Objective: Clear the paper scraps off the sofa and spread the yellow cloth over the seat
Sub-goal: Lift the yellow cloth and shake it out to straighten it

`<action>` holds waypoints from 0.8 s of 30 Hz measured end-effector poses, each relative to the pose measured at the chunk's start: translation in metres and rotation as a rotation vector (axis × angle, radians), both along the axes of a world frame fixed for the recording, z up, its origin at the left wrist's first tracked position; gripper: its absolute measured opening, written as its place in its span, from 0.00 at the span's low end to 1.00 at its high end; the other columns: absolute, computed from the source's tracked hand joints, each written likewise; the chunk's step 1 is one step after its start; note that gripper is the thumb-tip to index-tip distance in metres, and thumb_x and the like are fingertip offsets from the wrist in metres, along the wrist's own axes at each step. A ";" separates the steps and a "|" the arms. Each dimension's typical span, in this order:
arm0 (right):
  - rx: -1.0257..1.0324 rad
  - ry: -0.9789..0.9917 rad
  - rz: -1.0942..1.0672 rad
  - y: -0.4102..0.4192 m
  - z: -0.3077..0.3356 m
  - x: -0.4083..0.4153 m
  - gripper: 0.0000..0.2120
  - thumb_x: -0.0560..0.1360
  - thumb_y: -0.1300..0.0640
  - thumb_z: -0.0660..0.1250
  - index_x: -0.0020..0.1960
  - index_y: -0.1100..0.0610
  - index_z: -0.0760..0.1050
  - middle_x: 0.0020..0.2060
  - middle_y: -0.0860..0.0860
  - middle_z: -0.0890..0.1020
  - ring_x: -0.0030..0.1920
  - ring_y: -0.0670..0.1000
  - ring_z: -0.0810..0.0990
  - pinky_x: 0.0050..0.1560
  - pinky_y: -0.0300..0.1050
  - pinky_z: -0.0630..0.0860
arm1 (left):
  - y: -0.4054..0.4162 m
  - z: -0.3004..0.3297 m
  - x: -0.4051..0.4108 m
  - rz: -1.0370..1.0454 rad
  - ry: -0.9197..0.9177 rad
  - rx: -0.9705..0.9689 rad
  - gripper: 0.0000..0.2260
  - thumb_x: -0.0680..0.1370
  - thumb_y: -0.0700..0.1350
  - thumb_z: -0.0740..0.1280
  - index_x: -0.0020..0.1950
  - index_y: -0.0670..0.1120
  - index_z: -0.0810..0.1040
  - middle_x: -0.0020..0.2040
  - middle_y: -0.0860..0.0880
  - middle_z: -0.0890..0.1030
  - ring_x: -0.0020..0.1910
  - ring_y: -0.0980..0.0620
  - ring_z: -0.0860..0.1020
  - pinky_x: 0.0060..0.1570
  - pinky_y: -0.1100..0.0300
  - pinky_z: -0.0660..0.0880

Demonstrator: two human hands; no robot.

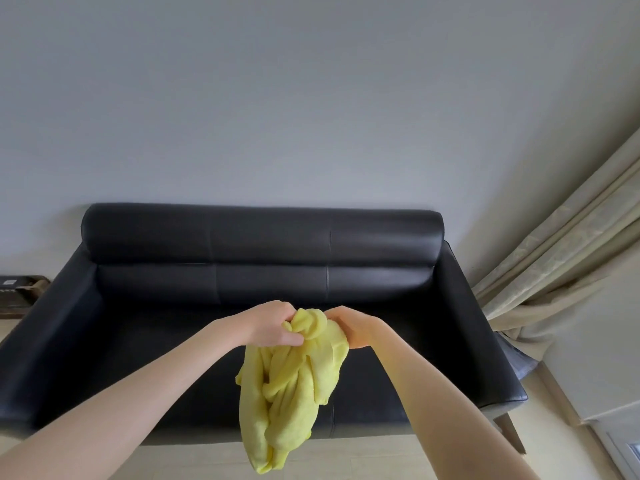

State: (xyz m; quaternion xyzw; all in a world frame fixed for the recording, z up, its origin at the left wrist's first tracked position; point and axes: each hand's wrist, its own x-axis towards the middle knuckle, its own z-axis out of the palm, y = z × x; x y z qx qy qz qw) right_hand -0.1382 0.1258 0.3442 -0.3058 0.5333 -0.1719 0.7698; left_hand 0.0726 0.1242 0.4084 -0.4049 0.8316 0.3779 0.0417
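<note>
Both hands hold the bunched yellow cloth (294, 386) up over the black leather sofa (214, 258).
Sofa against a pale wall (277, 98), seat dark; beige curtain (554, 258) bunched just beside its right arm. Cloth crumpled, hanging in folds in front of the seat's front edge, not spread. Left hand (272, 323) grips its top from the left, fingers curled in; right hand (349, 325) grips the same bunch from the right.

Two bare forearms are being shown entering from the lower frame edge, one per side. No sleeves, gloves, rings, watches or bands are being worn on either. The left hand (272, 323) and right hand (353, 327) are being shown uncovered.
</note>
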 end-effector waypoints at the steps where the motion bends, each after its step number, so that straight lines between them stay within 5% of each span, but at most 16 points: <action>1: 0.025 -0.019 -0.022 0.000 -0.004 0.006 0.10 0.76 0.58 0.62 0.51 0.65 0.76 0.42 0.55 0.82 0.45 0.53 0.81 0.52 0.48 0.76 | 0.002 0.001 -0.002 -0.013 0.006 0.002 0.17 0.73 0.49 0.67 0.30 0.48 0.63 0.28 0.52 0.66 0.28 0.54 0.66 0.31 0.61 0.64; 4: 0.029 0.038 0.037 0.002 -0.005 0.026 0.08 0.80 0.59 0.58 0.46 0.57 0.76 0.40 0.52 0.82 0.40 0.49 0.82 0.41 0.43 0.79 | 0.003 0.004 -0.005 -0.025 0.035 0.006 0.18 0.72 0.49 0.67 0.29 0.49 0.62 0.26 0.55 0.64 0.25 0.57 0.64 0.27 0.66 0.61; 7: -0.229 0.290 0.097 -0.003 -0.006 0.040 0.08 0.80 0.60 0.60 0.44 0.52 0.74 0.41 0.47 0.77 0.40 0.46 0.78 0.37 0.36 0.76 | 0.002 0.004 -0.002 -0.010 0.052 0.037 0.18 0.73 0.48 0.67 0.29 0.49 0.61 0.26 0.56 0.63 0.24 0.58 0.64 0.27 0.68 0.60; 9: -0.384 0.234 -0.110 -0.012 -0.003 0.040 0.03 0.77 0.58 0.65 0.46 0.55 0.77 0.42 0.52 0.80 0.43 0.51 0.79 0.44 0.44 0.78 | 0.000 0.001 0.004 0.038 0.050 0.104 0.17 0.73 0.48 0.68 0.30 0.49 0.62 0.27 0.56 0.65 0.25 0.59 0.65 0.28 0.67 0.62; 11: -0.476 0.127 -0.519 -0.023 0.010 0.027 0.05 0.77 0.55 0.66 0.48 0.56 0.78 0.44 0.55 0.81 0.46 0.54 0.80 0.49 0.51 0.78 | -0.001 -0.004 0.012 0.088 0.031 0.188 0.14 0.75 0.50 0.67 0.33 0.49 0.67 0.31 0.55 0.71 0.29 0.59 0.71 0.32 0.68 0.67; 13: -0.574 0.023 -0.666 -0.030 0.032 0.010 0.08 0.78 0.52 0.65 0.50 0.56 0.78 0.46 0.56 0.82 0.47 0.55 0.81 0.50 0.52 0.79 | -0.004 -0.007 0.019 0.127 0.054 0.261 0.06 0.76 0.51 0.66 0.40 0.51 0.76 0.40 0.56 0.79 0.37 0.60 0.78 0.37 0.71 0.72; 15: -0.712 0.017 -0.576 -0.034 0.054 -0.001 0.11 0.79 0.51 0.63 0.54 0.58 0.77 0.49 0.57 0.82 0.47 0.55 0.82 0.50 0.53 0.80 | -0.008 -0.010 0.022 0.158 0.091 0.329 0.07 0.75 0.54 0.66 0.51 0.55 0.79 0.50 0.56 0.83 0.47 0.59 0.82 0.47 0.67 0.75; 19: -0.902 0.126 -0.341 -0.037 0.094 -0.008 0.08 0.79 0.55 0.62 0.54 0.57 0.76 0.45 0.56 0.81 0.45 0.54 0.81 0.47 0.50 0.79 | -0.019 -0.001 0.003 0.303 0.189 0.244 0.34 0.68 0.69 0.67 0.70 0.56 0.67 0.61 0.59 0.75 0.59 0.57 0.75 0.60 0.57 0.71; 24: -1.089 0.441 -0.103 -0.039 0.118 -0.006 0.05 0.78 0.60 0.63 0.52 0.58 0.77 0.42 0.49 0.79 0.41 0.45 0.76 0.44 0.36 0.72 | -0.044 0.040 -0.024 0.677 0.638 0.009 0.24 0.65 0.72 0.65 0.53 0.59 0.76 0.48 0.53 0.82 0.49 0.57 0.78 0.47 0.62 0.70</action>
